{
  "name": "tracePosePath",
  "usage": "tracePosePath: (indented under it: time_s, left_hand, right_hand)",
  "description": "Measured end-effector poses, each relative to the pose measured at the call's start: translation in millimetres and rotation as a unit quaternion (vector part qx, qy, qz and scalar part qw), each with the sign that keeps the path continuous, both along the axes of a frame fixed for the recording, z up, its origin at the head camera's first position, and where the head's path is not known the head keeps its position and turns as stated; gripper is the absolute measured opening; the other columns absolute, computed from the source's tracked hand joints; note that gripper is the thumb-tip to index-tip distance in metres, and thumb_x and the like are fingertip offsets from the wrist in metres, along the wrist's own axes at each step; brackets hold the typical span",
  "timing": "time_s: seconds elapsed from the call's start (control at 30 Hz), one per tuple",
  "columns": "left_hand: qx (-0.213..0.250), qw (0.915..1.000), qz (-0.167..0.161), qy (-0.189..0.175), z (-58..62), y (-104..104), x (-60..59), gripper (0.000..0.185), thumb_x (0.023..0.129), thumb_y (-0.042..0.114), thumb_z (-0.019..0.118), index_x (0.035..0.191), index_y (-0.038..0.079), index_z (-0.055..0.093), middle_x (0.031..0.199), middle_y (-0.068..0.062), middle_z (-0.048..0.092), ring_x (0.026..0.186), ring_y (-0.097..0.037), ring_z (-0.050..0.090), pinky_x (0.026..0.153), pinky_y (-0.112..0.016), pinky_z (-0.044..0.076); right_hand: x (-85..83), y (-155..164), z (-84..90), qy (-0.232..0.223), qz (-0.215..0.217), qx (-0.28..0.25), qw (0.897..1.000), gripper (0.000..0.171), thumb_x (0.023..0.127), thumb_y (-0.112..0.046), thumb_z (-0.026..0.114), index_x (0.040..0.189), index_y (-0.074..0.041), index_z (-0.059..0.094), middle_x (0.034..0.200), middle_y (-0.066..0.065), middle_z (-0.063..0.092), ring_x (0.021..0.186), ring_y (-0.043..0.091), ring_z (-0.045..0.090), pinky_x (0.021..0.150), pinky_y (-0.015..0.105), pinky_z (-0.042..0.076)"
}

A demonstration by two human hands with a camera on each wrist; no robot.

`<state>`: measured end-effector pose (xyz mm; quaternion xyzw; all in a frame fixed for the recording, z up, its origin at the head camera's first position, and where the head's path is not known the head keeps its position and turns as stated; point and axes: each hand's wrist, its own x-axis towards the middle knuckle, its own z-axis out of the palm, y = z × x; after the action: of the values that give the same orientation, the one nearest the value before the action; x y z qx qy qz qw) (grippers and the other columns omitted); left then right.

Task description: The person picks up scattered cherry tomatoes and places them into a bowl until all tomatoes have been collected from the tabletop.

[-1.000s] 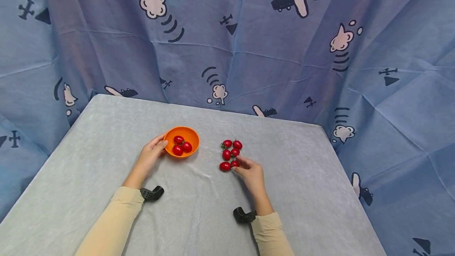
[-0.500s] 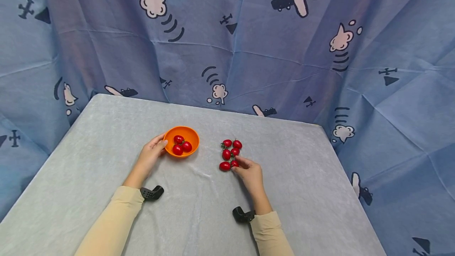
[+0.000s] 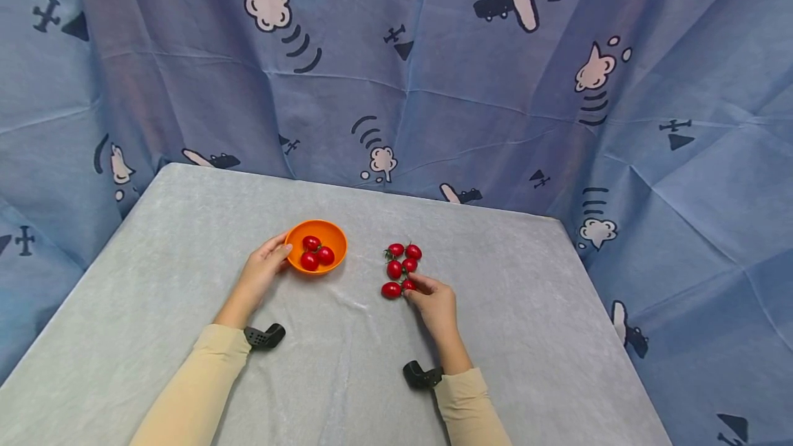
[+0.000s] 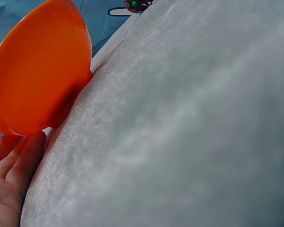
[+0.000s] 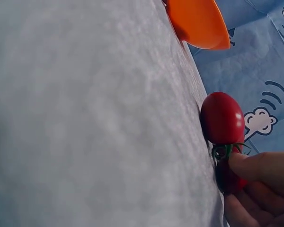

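Observation:
An orange bowl (image 3: pixel 331 235) with three cherry tomatoes (image 3: pixel 311 259) inside stands on the grey table. My left hand (image 3: pixel 263 269) rests against the bowl's left side, fingers fairly straight; in the left wrist view the bowl (image 4: pixel 38 71) sits just above my fingertips (image 4: pixel 23 158). Right of the bowl lies a loose cluster of several cherry tomatoes (image 3: pixel 394 268). My right hand (image 3: pixel 427 292) pinches the nearest small tomato (image 3: pixel 407 285) of that cluster. In the right wrist view my fingers (image 5: pixel 262 170) curl round that tomato (image 5: pixel 229 179), beside another tomato (image 5: pixel 221 118).
A grey cloth-covered table (image 3: pixel 495 336) fills the foreground. A blue curtain (image 3: pixel 434 67) printed with planes and clouds hangs behind and to both sides. Black wrist camera mounts (image 3: pixel 265 336) sit at both cuffs.
My right hand has edged slightly left and closed in on the small tomato at the cluster's near end. The left hand and bowl have stayed still.

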<state>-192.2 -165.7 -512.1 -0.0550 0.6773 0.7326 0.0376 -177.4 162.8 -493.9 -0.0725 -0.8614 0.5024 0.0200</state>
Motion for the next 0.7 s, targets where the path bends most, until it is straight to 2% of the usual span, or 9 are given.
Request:
tracePosePath:
  time_s: [0.13,0.4,0.53,0.7]
  left_hand:
    - [-0.004,1.0,0.001,0.0,1.6,1,0.4,0.053,0.105,0.023,0.049,0.153,0.004,0.037,0.155,-0.017,0.043,0.097,0.014,0.057,0.086,-0.007,0.048]
    - [-0.008,1.0,0.004,-0.004,2.8,1,1.3,0.053,0.105,0.025,0.049,0.153,0.005,0.038,0.155,-0.016,0.044,0.096,0.013,0.057,0.086,-0.007,0.048]
    - [-0.012,0.9999,0.003,-0.008,3.7,1,1.5,0.053,0.105,0.026,0.049,0.153,0.006,0.038,0.154,-0.016,0.044,0.096,0.014,0.056,0.086,-0.007,0.048]
    - [-0.016,0.9998,0.003,-0.01,4.0,0,2.0,0.054,0.105,0.027,0.049,0.153,0.007,0.037,0.153,-0.016,0.045,0.097,0.015,0.056,0.086,-0.008,0.048]
  right_hand:
    - [-0.2,1,0.6,-0.001,-0.006,0.003,1.0,0.028,0.084,-0.005,0.075,0.112,-0.006,0.076,0.115,0.012,0.074,0.113,0.027,0.066,0.089,0.037,0.056]
    - [0.1,4,5.9,-0.005,-0.025,-0.009,1.0,0.026,0.084,-0.009,0.077,0.11,-0.006,0.077,0.111,0.013,0.075,0.11,0.025,0.067,0.079,0.024,0.055]
    - [-1.0,6,11.4,-0.013,-0.032,-0.011,0.999,0.027,0.084,-0.013,0.077,0.111,-0.008,0.077,0.112,0.012,0.075,0.11,0.024,0.066,0.078,0.023,0.055]
    - [-0.4,6,20.5,-0.004,-0.03,-0.01,0.999,0.028,0.084,-0.012,0.077,0.112,-0.007,0.077,0.112,0.013,0.075,0.112,0.025,0.066,0.083,0.026,0.054]
